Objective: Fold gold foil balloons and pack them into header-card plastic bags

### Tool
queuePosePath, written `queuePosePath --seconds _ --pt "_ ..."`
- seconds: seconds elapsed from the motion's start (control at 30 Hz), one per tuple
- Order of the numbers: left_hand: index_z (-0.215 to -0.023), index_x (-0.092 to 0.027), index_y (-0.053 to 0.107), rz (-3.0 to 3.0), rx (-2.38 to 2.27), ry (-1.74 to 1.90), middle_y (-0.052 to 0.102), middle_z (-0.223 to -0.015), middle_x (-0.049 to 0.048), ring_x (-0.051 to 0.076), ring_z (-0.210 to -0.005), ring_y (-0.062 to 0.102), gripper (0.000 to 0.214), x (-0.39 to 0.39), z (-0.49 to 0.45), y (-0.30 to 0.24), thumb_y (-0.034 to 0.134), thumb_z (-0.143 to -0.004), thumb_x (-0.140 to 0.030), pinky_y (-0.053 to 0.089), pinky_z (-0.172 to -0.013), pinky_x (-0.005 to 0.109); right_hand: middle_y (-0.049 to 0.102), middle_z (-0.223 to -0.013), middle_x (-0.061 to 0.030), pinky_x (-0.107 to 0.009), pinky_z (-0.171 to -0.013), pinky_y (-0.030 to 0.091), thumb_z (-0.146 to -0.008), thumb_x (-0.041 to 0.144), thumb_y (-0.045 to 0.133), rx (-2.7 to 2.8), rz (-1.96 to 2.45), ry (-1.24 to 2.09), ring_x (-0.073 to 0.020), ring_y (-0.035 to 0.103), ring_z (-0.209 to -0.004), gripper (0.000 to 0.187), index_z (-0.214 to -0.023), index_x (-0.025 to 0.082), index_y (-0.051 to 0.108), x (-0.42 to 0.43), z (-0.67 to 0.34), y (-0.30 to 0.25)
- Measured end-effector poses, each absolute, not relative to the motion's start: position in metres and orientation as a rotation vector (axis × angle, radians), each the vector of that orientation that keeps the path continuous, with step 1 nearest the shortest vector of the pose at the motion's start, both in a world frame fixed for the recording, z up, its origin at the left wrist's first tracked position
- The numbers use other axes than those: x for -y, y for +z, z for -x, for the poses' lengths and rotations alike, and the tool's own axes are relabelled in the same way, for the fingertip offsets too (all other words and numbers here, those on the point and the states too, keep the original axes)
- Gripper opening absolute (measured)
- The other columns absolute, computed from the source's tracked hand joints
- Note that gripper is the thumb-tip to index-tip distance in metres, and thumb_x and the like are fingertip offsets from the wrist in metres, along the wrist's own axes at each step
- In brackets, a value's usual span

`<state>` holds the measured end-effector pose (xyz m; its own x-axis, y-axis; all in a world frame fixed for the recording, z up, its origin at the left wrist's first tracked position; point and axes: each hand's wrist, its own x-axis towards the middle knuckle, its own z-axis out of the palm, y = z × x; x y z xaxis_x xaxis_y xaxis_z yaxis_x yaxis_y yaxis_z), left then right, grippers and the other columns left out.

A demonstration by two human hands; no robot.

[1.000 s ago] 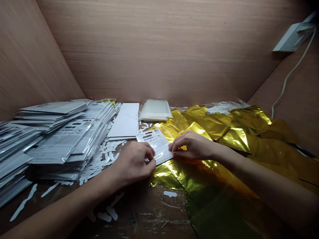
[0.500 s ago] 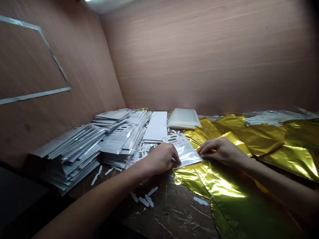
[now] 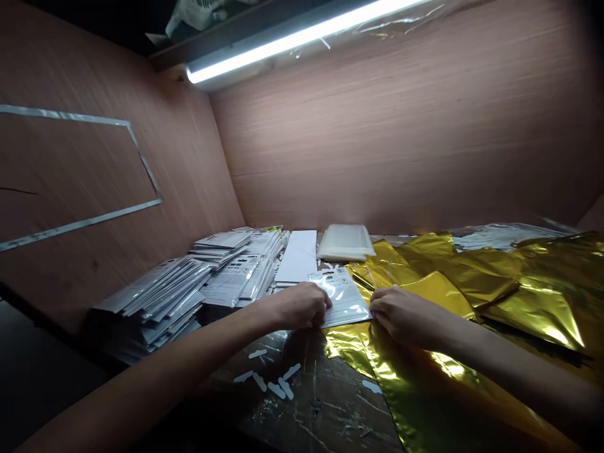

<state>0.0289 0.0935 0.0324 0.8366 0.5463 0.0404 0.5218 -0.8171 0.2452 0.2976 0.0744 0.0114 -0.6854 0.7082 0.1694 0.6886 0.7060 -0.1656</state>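
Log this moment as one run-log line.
left hand: on plastic-sleeved card | right hand: at its edge | beside: gold foil sheets

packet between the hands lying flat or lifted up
Lying flat: the clear-fronted packet rests on the gold foil, its edges touched by the left hand and the right hand.

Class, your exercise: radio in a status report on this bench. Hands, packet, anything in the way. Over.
Left hand on the clear plastic packet, lower left edge. Right hand at its right edge. Gold foil beneath and right; stacked packets to the left.
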Motion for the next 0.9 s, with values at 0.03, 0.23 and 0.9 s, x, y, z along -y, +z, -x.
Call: queuePosePath --seconds 0.03,0.23,0.9 --pt "-0.067 -0.020 0.075 -2.801 -0.792 0.153 0.080 -0.104 0.0041 0.020 -0.095 0.073 0.028 -0.092 -0.025 0.032 0.066 -0.065 0.006 0.053 -0.082 0.026 0.068 -0.077 -0.0079 -0.032 -0.066 0.042 -0.095 0.016 0.048 2.659 1.152 0.162 -0.0178 0.057 -0.068 0.034 -0.065 0.017 0.063 -0.076 -0.296 0.013" --pt "-0.064 -0.017 0.066 -2.838 -0.829 0.263 0.075 -0.122 0.0133 0.025 -0.104 0.074 0.011 -0.075 -0.010 0.026 0.070 -0.073 -0.013 0.056 -0.082 0.030 0.064 -0.056 -0.0047 -0.030 -0.052 0.038 -0.080 0.028 0.066 2.146 1.545 0.702 -0.0164 0.055 -0.054 0.026 -0.056 0.018 0.064 -0.083 -0.280 0.022" --pt "-0.101 -0.013 0.073 -2.634 -2.474 -0.110 0.074 -0.102 0.0148 0.031 -0.104 0.069 0.030 -0.206 0.085 0.163 0.060 -0.097 -0.040 0.049 -0.092 0.045 0.077 -0.095 -0.0128 -0.042 -0.094 0.059 -0.082 0.038 0.080 1.552 0.938 1.307 -0.0266 0.074 -0.094 0.024 -0.086 0.016 0.075 -0.124 -0.291 0.051"
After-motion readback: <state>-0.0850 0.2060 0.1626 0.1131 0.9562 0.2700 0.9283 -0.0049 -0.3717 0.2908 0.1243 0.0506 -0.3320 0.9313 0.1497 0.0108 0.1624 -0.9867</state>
